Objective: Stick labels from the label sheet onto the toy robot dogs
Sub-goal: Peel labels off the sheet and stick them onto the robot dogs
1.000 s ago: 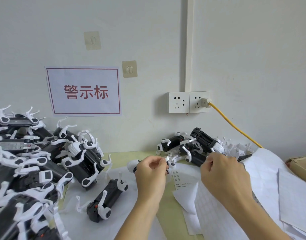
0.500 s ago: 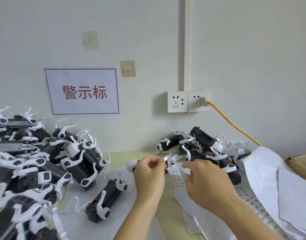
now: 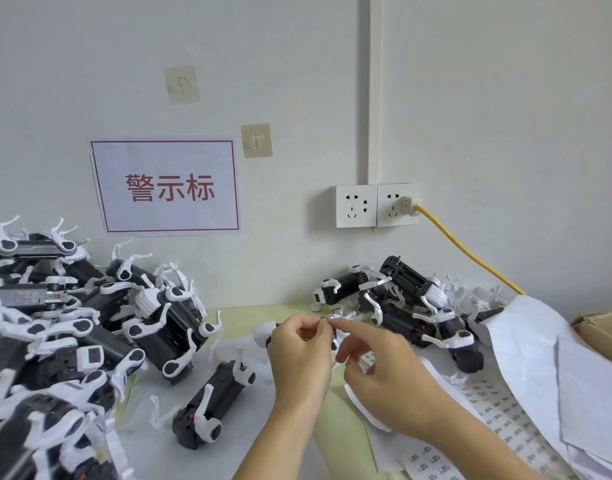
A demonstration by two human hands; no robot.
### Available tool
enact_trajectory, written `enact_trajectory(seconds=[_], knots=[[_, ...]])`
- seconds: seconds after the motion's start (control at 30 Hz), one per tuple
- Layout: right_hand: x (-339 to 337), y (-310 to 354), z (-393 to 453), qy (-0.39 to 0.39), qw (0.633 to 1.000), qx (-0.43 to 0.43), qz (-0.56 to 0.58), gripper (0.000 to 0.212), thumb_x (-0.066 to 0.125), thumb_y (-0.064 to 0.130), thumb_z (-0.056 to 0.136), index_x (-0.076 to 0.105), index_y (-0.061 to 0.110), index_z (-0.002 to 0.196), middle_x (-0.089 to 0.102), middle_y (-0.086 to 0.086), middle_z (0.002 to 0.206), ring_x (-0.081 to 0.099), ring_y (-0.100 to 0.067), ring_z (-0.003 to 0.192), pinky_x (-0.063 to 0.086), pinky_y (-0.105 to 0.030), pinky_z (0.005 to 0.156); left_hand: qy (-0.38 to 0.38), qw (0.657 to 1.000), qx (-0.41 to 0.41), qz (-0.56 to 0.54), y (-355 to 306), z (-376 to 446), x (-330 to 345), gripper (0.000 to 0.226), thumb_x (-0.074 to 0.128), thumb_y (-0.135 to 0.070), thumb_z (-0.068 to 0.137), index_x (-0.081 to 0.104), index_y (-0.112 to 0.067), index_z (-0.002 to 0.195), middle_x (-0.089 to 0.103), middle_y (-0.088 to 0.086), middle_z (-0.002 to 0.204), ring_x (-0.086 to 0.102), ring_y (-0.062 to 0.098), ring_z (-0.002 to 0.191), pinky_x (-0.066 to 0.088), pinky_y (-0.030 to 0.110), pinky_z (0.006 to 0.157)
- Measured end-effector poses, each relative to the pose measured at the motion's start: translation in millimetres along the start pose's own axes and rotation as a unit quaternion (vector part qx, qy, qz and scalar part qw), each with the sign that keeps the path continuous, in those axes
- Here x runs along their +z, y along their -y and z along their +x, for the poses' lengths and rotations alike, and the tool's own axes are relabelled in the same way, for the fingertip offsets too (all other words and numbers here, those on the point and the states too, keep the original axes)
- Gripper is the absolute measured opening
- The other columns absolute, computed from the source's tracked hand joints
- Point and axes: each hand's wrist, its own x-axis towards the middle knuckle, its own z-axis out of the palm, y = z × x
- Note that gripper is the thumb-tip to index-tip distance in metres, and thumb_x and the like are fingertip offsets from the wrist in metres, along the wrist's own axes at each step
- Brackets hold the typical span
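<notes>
Midway, by the look of it. Left hand [image 3: 299, 344] gripping one toy dog [image 3: 263, 332] above the table [image 3: 242, 317]; right hand [image 3: 380, 368] fingers [image 3: 349, 329] pinched at it, label too small to see. Label sheet [image 3: 488, 407] lying right. Big pile of dogs [image 3: 72, 327] left, smaller pile [image 3: 401, 303] behind; which pile done, impossible to tell.

Pale green table [image 3: 249, 315], toy robot dogs [image 3: 100, 327], label sheets [image 3: 498, 417], cardboard box [image 3: 606, 332]

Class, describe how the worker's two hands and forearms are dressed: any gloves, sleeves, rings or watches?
Both are bare. The left hand and right hand wear no gloves and no rings show. Both forearms are uncovered as far as the frame's lower edge, with no sleeve, watch or band visible.
</notes>
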Motion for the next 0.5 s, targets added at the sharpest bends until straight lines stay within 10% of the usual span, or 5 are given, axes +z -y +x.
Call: enact_trajectory(seconds=[0.37,0.5], knots=[[-1,3,1,0.01,0.995,0.031,0.097,0.064,0.048,-0.003,0.083,0.054,0.056,0.105,0.07,0.013,0.085,0.063,0.002,0.077,0.045,-0.008,0.073,0.084,0.994,-0.01,-0.07,-10,0,-2,0.024,0.059,-0.006,0.094,0.074,-0.005,0.076,0.069,0.005,0.07,0.06,0.015,0.06,0.046,0.021,0.052],[-4,-8,5,-0.074,0.987,0.115,0.085,0.034,0.054,0.007,0.093,0.063,0.036,0.107,0.067,0.007,0.082,0.06,0.003,0.068,0.044,-0.008,0.06,0.056,0.994,0.085,0.042,-3,1,-3,0.028,0.055,0.001,0.092,0.075,-0.019,0.096,0.073,0.002,0.083,0.064,0.01,0.076,0.044,0.008,0.061]])
